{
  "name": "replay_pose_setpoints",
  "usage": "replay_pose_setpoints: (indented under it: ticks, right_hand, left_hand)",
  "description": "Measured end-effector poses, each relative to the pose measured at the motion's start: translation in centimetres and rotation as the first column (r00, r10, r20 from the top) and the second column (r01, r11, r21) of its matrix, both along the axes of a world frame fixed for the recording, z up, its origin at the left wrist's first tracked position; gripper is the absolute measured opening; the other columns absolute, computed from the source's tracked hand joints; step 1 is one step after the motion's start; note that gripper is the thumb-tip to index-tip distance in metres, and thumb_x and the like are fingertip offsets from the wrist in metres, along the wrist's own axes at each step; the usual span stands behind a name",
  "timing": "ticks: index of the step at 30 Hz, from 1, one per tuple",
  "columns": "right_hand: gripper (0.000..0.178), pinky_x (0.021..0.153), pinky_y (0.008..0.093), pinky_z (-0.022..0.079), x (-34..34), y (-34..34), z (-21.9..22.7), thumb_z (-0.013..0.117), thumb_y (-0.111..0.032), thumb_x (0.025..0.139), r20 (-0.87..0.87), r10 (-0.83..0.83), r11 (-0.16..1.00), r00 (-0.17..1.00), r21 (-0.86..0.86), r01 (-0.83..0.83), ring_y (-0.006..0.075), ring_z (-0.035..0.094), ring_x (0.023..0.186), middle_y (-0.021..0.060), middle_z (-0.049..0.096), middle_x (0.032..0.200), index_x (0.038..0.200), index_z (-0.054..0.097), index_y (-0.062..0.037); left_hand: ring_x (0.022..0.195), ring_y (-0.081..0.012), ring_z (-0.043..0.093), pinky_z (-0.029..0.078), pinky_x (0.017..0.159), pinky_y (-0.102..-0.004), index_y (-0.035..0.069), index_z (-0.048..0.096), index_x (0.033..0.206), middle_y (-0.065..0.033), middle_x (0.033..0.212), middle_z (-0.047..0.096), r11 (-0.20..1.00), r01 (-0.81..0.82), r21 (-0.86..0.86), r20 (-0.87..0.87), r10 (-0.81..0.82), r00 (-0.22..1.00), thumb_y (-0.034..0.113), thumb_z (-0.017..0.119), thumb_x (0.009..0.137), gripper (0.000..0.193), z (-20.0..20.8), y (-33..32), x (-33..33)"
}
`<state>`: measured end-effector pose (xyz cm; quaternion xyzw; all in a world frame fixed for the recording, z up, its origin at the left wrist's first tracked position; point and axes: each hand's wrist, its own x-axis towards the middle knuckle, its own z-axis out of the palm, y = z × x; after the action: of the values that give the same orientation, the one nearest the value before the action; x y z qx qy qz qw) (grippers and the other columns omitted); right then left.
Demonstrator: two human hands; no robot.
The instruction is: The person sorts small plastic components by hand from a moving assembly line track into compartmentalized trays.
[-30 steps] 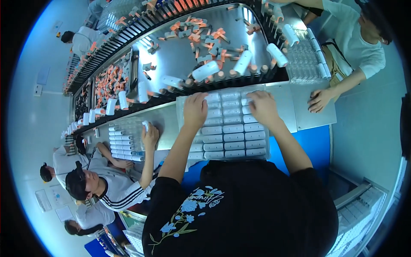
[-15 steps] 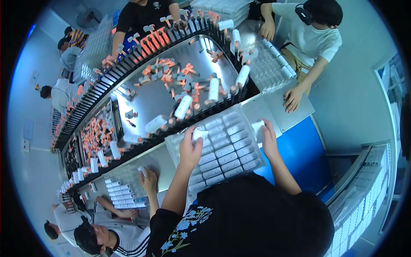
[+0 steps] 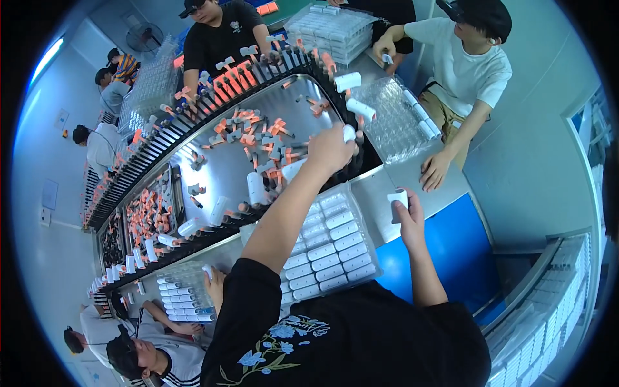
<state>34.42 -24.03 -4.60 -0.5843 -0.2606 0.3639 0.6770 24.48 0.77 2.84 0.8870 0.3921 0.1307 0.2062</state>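
My left hand reaches out over the near right end of the peg conveyor. Its fingers are closed around a white plastic shell, mostly covered by the hand; whether the shell sits on a peg I cannot tell. My right hand is raised right of the tray, gripping another white plastic shell between thumb and fingers. Right in front of my body lies a clear plastic tray, with rows of white shells in its pockets. My left forearm hides part of the tray and conveyor.
A curved conveyor of black pegs carries white shells and orange-grey parts. It surrounds a metal pan with loose orange and grey pieces. Co-workers sit left, right and across. Another clear tray lies at right; stacked trays stand lower right.
My left hand has moved from the tray, away and to the right, over the conveyor end. My right hand, with its shell, has shifted slightly. The co-worker at right has lifted a hand.
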Motion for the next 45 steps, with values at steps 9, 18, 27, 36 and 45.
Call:
replay_pose_setpoints:
  ticks: [9, 18, 27, 36, 45]
  right_hand:
    - [0.039, 0.096, 0.0322, 0.045, 11.7, 12.1, 5.0, 0.064, -0.01, 0.093, 0.644, 0.038, 0.996, 0.764, 0.039, -0.082, 0.0208, 0.058, 0.112, 0.0116, 0.062, 0.118, 0.13, 0.054, -0.0019]
    - [0.046, 0.108, 0.047, 0.041, 17.2, 30.4, 9.1, 0.074, -0.009, 0.071, 0.948, 0.253, 0.79, -0.192, -0.317, -0.524, 0.0394, 0.048, 0.131, 0.015, 0.058, 0.134, 0.115, 0.062, -0.0057]
    - [0.037, 0.083, 0.0502, 0.053, 10.7, 27.1, 10.5, 0.063, -0.033, 0.089, 0.741, 0.619, 0.718, -0.26, -0.668, -0.197, 0.0395, 0.068, 0.093, 0.0196, 0.07, 0.099, 0.111, 0.059, -0.0047]
    - [0.059, 0.082, 0.0556, 0.052, 4.5, 19.1, 4.2, 0.065, -0.027, 0.09, 0.852, 0.429, 0.903, 0.299, -0.412, -0.12, 0.0465, 0.066, 0.094, 0.028, 0.067, 0.104, 0.14, 0.041, -0.0062]
    - [0.061, 0.093, 0.0388, 0.051, -8.3, 10.4, 1.3, 0.07, -0.023, 0.091, 0.781, 0.019, 0.998, 0.624, -0.052, 0.035, 0.0289, 0.06, 0.118, 0.0161, 0.054, 0.138, 0.144, 0.044, -0.0047]
  left_hand:
    - [0.081, -0.0379, 0.07, 0.055, 0.071, -0.0499, 0.005, 0.053, 0.122, -0.0199, 0.092, 0.07, 0.961, -0.268, 0.075, -0.024, 0.27, 0.962, 0.03, 0.063, 0.088, 0.043, -1.6, -1.8, -4.9]
    - [0.092, -0.0428, 0.067, 0.052, 0.08, -0.0528, 0.01, 0.053, 0.13, -0.0225, 0.1, 0.07, 0.895, -0.447, 0.008, 0.015, 0.447, 0.894, 0.032, 0.062, 0.086, 0.051, -1.7, -1.8, -10.9]
    - [0.087, -0.0433, 0.067, 0.052, 0.077, -0.0543, 0.011, 0.055, 0.127, -0.0226, 0.093, 0.069, 0.815, -0.568, 0.117, 0.065, 0.564, 0.823, 0.033, 0.064, 0.083, 0.05, -3.7, -1.6, -18.0]
    - [0.112, -0.0433, 0.059, 0.045, 0.1, -0.0502, 0.004, 0.053, 0.132, -0.0223, 0.122, 0.062, 0.814, -0.363, 0.454, 0.262, 0.268, 0.927, 0.016, 0.065, 0.084, 0.051, 1.1, -5.2, -23.3]
    - [0.08, -0.0203, 0.047, 0.036, 0.075, -0.0354, 0.003, 0.059, 0.122, -0.0055, 0.085, 0.052, 0.336, 0.822, -0.46, 0.449, 0.887, -0.111, 0.04, 0.055, 0.101, 0.042, -26.5, -11.7, -57.9]
